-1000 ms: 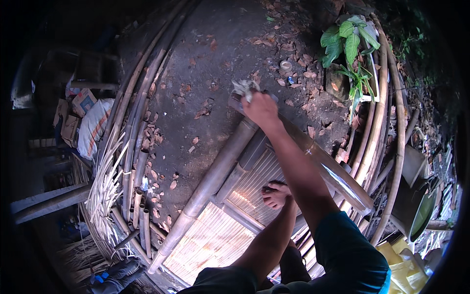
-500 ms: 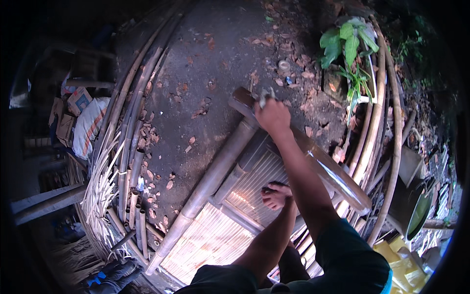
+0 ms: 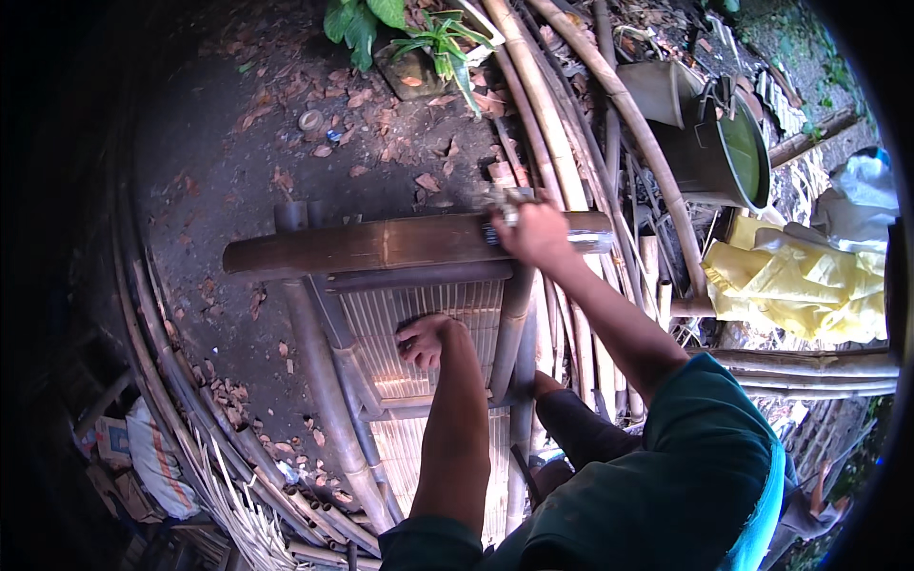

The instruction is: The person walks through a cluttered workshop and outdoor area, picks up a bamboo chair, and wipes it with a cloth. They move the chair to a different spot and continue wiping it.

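My right hand [image 3: 541, 233] is closed around a crumpled pale grey rag [image 3: 502, 205], blurred by motion. It presses the rag onto the right part of a brown, glossy bamboo rail [image 3: 381, 245], which lies crosswise at the far end of a bamboo frame [image 3: 333, 419]. My left hand [image 3: 424, 341] rests on the slatted bamboo panel [image 3: 466, 314] inside the frame, fingers apart and holding nothing. My left forearm hides part of the panel.
Long bamboo poles [image 3: 543, 124] run along the right. Beyond them are a metal drum [image 3: 709, 152] and yellow sheeting [image 3: 809, 285]. Dry leaves litter the dark ground [image 3: 209, 190]. More poles [image 3: 181, 352] lie at the left. Another person [image 3: 809, 514] is at the lower right.
The view has turned right, so the rail now lies level across it. My right hand has slid the rag from the rail's left end towards its right end. My left hand stays on the panel.
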Demonstrator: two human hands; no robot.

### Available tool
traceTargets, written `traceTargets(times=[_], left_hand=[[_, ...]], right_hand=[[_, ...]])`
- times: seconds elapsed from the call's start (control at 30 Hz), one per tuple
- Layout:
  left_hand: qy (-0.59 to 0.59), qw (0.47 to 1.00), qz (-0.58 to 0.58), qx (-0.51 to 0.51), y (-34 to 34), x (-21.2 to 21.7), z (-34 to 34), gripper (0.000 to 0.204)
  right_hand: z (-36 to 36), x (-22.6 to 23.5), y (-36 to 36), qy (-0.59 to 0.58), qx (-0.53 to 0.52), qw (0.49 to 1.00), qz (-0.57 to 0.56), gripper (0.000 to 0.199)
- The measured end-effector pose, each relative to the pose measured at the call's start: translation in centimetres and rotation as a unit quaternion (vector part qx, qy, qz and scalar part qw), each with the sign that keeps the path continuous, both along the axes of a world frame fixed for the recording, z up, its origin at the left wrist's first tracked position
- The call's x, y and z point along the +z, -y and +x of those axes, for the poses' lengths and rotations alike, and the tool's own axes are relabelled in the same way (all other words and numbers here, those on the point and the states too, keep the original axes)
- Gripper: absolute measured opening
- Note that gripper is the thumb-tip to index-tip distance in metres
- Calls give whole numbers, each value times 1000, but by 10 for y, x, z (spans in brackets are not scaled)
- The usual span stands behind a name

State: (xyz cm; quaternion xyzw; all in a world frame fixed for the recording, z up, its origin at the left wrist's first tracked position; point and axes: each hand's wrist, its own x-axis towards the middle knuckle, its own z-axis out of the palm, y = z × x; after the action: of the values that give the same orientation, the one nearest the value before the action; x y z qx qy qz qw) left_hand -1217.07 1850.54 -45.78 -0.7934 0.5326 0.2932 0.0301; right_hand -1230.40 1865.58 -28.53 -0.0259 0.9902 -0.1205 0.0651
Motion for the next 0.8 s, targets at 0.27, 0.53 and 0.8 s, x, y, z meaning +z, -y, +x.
traceTargets(times=[0.27,0.53,0.8], left_hand=[[-17,1000,-2,13,-4,17,-7,56],[0,993,-58,102,-3,23,-2,56],[-139,975,-24,174,2,47,34,59]], right_hand=[[18,39,-147,-81,-141,987,-1,36],[43,21,-181,-64,-50,990,111,37],[106,54,-174,-24,-146,956,-253,34]])
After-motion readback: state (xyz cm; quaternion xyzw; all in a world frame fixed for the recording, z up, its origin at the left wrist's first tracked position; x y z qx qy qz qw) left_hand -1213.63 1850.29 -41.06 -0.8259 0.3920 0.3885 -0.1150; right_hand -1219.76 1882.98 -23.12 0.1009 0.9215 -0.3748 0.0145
